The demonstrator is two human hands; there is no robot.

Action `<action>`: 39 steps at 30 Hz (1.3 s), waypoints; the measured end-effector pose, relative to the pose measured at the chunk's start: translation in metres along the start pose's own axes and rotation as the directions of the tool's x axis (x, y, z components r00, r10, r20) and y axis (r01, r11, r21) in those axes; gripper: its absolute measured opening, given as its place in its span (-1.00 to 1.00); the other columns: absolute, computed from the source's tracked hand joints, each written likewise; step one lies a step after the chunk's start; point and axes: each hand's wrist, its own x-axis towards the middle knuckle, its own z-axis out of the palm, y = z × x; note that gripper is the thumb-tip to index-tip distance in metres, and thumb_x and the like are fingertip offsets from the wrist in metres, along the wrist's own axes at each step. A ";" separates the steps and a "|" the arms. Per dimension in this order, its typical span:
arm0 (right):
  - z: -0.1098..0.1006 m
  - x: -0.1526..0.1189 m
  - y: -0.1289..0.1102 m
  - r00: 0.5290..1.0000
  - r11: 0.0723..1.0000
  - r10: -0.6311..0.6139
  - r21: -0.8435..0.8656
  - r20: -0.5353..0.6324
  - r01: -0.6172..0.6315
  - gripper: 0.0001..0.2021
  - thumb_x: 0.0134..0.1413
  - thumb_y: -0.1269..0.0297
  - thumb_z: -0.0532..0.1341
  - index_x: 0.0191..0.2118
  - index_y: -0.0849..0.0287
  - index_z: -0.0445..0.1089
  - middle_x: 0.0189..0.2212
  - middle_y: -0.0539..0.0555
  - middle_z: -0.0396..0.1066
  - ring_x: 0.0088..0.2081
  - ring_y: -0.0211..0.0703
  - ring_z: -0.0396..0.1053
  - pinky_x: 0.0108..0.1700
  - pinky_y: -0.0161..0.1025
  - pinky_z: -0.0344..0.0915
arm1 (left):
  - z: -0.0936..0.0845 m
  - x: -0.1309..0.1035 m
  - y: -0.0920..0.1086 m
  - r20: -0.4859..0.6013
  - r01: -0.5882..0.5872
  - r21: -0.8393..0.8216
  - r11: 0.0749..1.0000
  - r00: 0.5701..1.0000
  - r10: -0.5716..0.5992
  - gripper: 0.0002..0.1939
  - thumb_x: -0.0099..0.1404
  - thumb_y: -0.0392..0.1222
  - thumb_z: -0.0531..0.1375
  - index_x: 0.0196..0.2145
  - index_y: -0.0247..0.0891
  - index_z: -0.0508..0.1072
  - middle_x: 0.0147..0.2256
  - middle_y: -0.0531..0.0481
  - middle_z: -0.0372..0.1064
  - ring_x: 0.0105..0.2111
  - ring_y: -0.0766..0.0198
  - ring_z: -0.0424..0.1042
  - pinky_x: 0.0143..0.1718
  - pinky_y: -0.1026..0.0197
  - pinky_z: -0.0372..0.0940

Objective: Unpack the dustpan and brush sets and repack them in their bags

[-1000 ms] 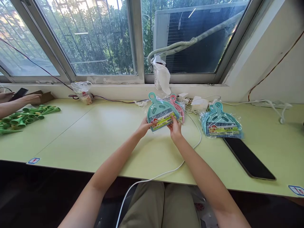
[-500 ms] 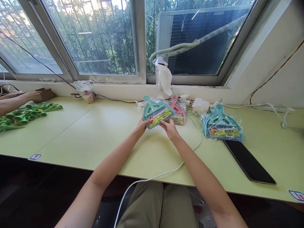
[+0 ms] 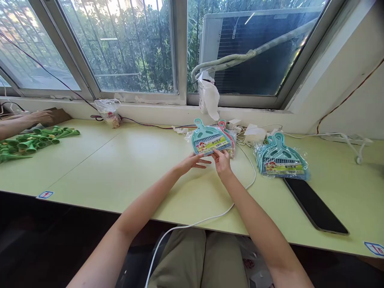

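Observation:
A teal dustpan-and-brush set (image 3: 210,138) in clear plastic, with a yellow label, is held up in front of me. My right hand (image 3: 222,161) pinches its lower edge near the middle. My left hand (image 3: 193,163) is at its lower left corner, fingers spread below the edge, the thumb side near the wrap. Partly hidden behind it is a pink set (image 3: 230,138) in plastic. Off to the right, several wrapped teal sets (image 3: 279,154) lie overlapped in a pile.
A black phone (image 3: 315,206) touches the teal pile's front. A white cable (image 3: 210,219) crosses the table (image 3: 135,168). Green items (image 3: 33,142), another person's hand (image 3: 43,117) and a plastic bag (image 3: 109,114) are leftward; a tissue pack (image 3: 208,96) stands behind.
The held teal set has moved right and turned more level, now covering more of the pink set. My left fingers have spread. At far left, the other person's hand has shifted slightly.

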 end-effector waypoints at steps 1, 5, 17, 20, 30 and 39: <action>0.000 -0.001 0.000 1.000 1.000 -0.014 0.005 -0.004 0.014 -0.73 -0.25 0.47 0.31 -0.32 0.13 0.34 -0.33 -0.03 0.51 -0.22 -0.20 0.52 -0.10 -0.20 0.52 | -0.002 0.001 0.001 0.032 0.029 -0.006 1.000 0.999 -0.028 -0.39 0.16 0.24 0.25 0.08 -0.13 0.39 0.09 -0.20 0.39 -0.06 -0.07 0.50 -0.11 -0.07 0.38; 0.003 -0.006 0.002 1.000 0.999 -0.023 -0.026 -0.007 0.023 -0.71 -0.24 0.45 0.32 -0.29 0.12 0.33 -0.26 -0.01 0.52 -0.16 -0.18 0.50 -0.08 -0.18 0.51 | -0.017 0.007 0.004 -0.097 0.028 -0.069 0.997 0.995 -0.034 -0.30 0.12 0.43 0.13 -0.01 -0.13 0.46 -0.02 -0.17 0.49 -0.11 -0.03 0.51 -0.13 -0.01 0.38; 0.005 -0.012 0.010 0.993 0.995 0.064 -0.089 0.096 -0.055 -0.73 -0.22 0.44 0.29 -0.29 0.11 0.32 -0.30 -0.04 0.50 -0.15 -0.20 0.49 0.01 -0.15 0.47 | -0.014 0.007 -0.001 -0.456 -0.199 -0.033 0.979 0.875 0.163 -0.54 0.07 -0.14 0.37 -0.08 -0.25 0.37 -0.17 -0.06 0.51 -0.17 0.15 0.49 -0.05 0.07 0.34; 0.005 -0.013 0.011 0.992 0.993 0.077 -0.102 0.098 -0.067 -0.68 -0.26 0.45 0.31 -0.27 0.10 0.32 -0.29 -0.06 0.50 -0.15 -0.23 0.48 0.00 -0.19 0.47 | -0.013 0.008 -0.001 -0.453 -0.216 -0.024 0.976 0.873 0.182 -0.52 0.07 -0.13 0.37 -0.08 -0.26 0.36 -0.17 -0.07 0.50 -0.17 0.15 0.49 -0.05 0.06 0.35; 0.004 -0.012 0.015 0.987 0.993 0.076 -0.101 0.140 -0.062 -0.55 -0.34 0.42 0.42 -0.22 0.11 0.33 -0.28 -0.05 0.52 -0.12 -0.22 0.48 0.05 -0.23 0.41 | -0.011 0.007 0.000 -0.463 -0.213 0.003 0.977 0.866 0.190 -0.52 0.06 -0.12 0.38 -0.09 -0.25 0.37 -0.15 -0.07 0.48 -0.12 0.12 0.48 -0.02 0.06 0.34; 0.003 -0.011 0.022 0.994 0.993 0.075 -0.095 0.077 -0.067 -0.60 -0.32 0.41 0.40 -0.24 0.12 0.34 -0.27 -0.05 0.53 -0.13 -0.22 0.50 0.05 -0.19 0.42 | -0.014 0.008 -0.002 -0.419 -0.235 0.016 0.972 0.881 0.220 -0.43 0.01 -0.11 0.42 -0.04 -0.25 0.35 -0.08 -0.10 0.47 -0.06 0.08 0.45 0.03 0.03 0.32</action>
